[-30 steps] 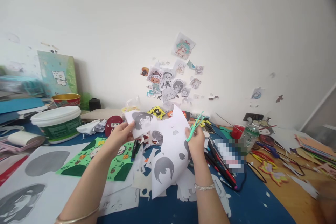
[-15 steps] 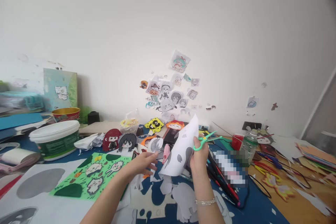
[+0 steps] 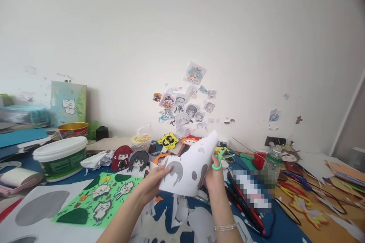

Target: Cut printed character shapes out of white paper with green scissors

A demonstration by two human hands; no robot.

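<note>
A curled white sheet of paper (image 3: 185,174) with grey printed shapes is held up between my two hands. My left hand (image 3: 155,182) pinches its left edge, thumb on the front face. On the paper's right edge, my right hand (image 3: 214,174) grips it and also carries a pair of green scissors (image 3: 221,158), hooked on the fingers, blades pointing up and right. Below the sheet, white paper scraps (image 3: 199,222) lie on the blue table cover. Cut-out characters, one with black hair (image 3: 138,161) and one with red hair (image 3: 121,158), stand behind my left hand.
A green drawing (image 3: 88,199) and a white-lidded tub (image 3: 61,157) sit on the left. To the right are dark pens (image 3: 248,205), a clear bottle (image 3: 273,163), a red cup (image 3: 259,159) and stacked coloured papers (image 3: 346,172). Paper characters (image 3: 181,110) are stuck on the wall.
My left hand has moved right and up and taken hold of the paper's left edge. The sheet is spread wider, showing more grey print. The scissors tilt differently in my right hand.
</note>
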